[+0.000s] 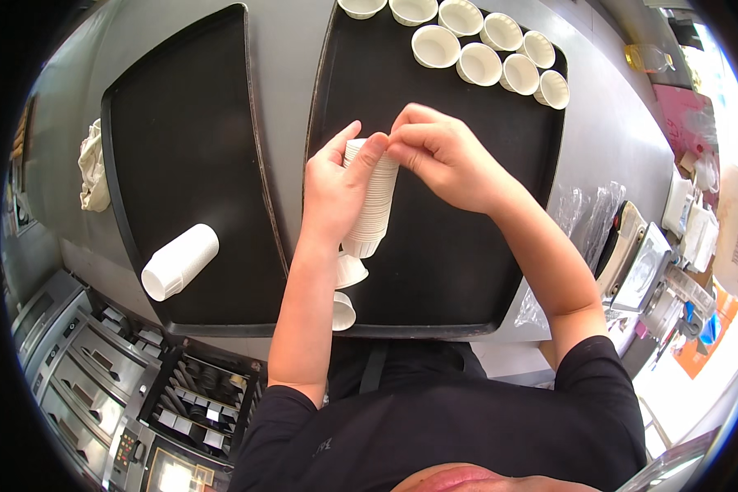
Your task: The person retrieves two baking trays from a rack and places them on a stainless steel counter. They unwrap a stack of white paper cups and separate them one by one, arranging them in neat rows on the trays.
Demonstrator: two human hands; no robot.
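Observation:
My left hand is wrapped around a long nested stack of white paper baking cups, tilted over the right black baking tray. At the stack's upper end, my right hand has its thumb and fingers pinched together at the rim of the end cup; the fingertips partly hide that rim. Below the stack, a loose paper cup and another paper cup lie on the tray, partly covered by my left forearm. Several single paper cups stand upright in two rows at the tray's far right corner.
A second black tray on the left holds another stack of cups lying on its side. A cloth lies beyond its left edge. Clear plastic wrapping and a scale are at right on the metal table. Ovens stand lower left.

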